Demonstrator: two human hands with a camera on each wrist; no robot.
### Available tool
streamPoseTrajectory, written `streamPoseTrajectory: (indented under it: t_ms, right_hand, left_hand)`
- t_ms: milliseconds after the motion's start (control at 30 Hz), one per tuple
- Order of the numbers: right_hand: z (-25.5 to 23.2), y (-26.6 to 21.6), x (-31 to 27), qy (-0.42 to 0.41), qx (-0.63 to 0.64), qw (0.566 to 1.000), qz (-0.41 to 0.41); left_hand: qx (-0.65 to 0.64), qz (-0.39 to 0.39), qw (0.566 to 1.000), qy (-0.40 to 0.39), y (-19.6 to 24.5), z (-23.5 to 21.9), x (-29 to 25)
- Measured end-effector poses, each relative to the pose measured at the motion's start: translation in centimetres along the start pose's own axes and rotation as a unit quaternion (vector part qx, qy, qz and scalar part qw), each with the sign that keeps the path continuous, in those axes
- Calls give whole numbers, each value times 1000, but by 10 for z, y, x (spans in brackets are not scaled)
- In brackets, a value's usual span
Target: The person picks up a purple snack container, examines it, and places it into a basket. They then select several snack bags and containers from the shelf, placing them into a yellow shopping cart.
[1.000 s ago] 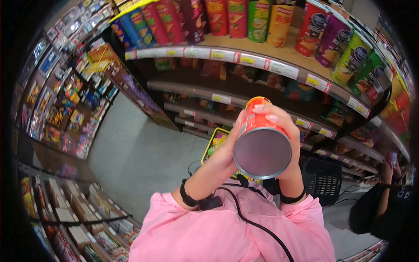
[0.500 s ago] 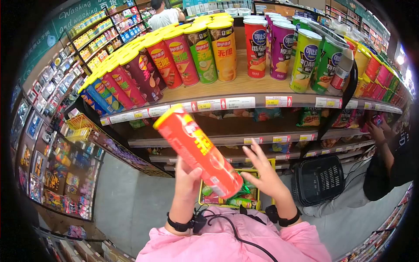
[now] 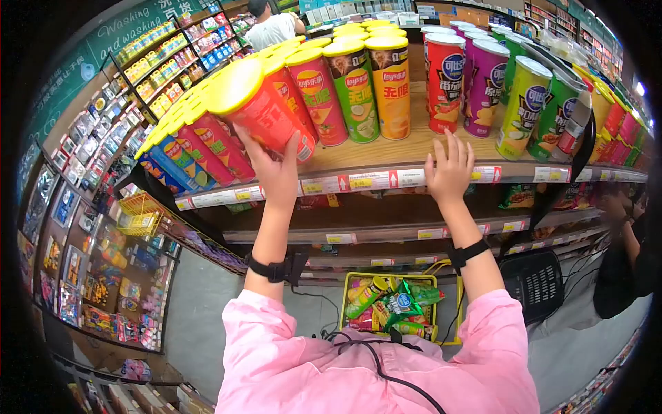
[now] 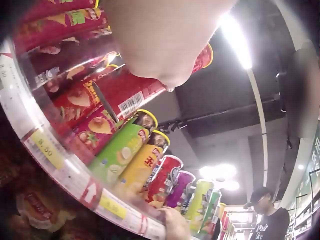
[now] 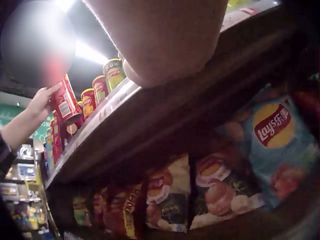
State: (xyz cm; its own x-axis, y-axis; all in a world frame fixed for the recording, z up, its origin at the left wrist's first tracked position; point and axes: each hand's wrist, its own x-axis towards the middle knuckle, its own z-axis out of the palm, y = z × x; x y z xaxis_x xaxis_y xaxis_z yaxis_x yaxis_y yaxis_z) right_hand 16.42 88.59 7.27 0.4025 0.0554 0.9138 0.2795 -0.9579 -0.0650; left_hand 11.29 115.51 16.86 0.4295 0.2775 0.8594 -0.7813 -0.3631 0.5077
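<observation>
My left hand [image 3: 274, 171] holds a red chip canister [image 3: 270, 119] with a yellow lid, tilted, at the front of the top shelf. Its barcode shows in the left wrist view, where my forearm and hand hide part of the red canister [image 4: 137, 101]. From the other side, the right wrist view shows the fingers round the red canister [image 5: 65, 102]. My right hand [image 3: 449, 169], fingers extended, rests at the front edge of the top shelf [image 3: 414, 153], below a red canister with a white lid [image 3: 445, 83].
Rows of chip canisters [image 3: 358, 90] line the top shelf. Bagged chips [image 5: 275, 135] sit on the shelf below. A yellow basket [image 3: 345, 286] with snacks stands on the floor before me, a black basket [image 3: 531, 283] to its right. Another person [image 3: 624, 255] is at the far right.
The red canister was base-up in both hands, then tilted in my left hand. Now my left hand has carried it up to the shelf, and my right hand has moved to the shelf edge.
</observation>
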Motion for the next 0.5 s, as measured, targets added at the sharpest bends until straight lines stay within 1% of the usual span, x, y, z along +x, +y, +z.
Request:
streamPoseTrajectory:
  t_ms: [33, 67, 100, 133, 233, 367, 467, 500]
  right_hand:
    - [0, 0, -2, -1, -3, 1000, 0]
    - [2, 1, -2, 23, 9, 1000, -7]
    - [2, 1, -3, 18, 4, 1000, -3]
    - [2, 0, -3, 16, 0, 1000, -3]
    - [4, -1, -4, 16, -1, 1000, -8]
    - [7, -1, -3, 16, -7, 1000, -12]
    - [9, -1, -3, 17, -9, 1000, -10]
    - [9, -2, -3, 17, -9, 1000, -9]
  left_hand:
    - [68, 22, 997, 7, -7, 2, 0]
    - [134, 44, 990, 13, -14, 5, 0]
    - [197, 67, 978, 22, -21, 8, 0]
    - [230, 91, 969, 22, -27, 10, -1]
    - [238, 93, 966, 34, -48, 14, -4]
    - [249, 127, 959, 41, -51, 16, 0]
    - [284, 164, 943, 50, -61, 17, -2]
    - [289, 162, 942, 57, -63, 17, -3]
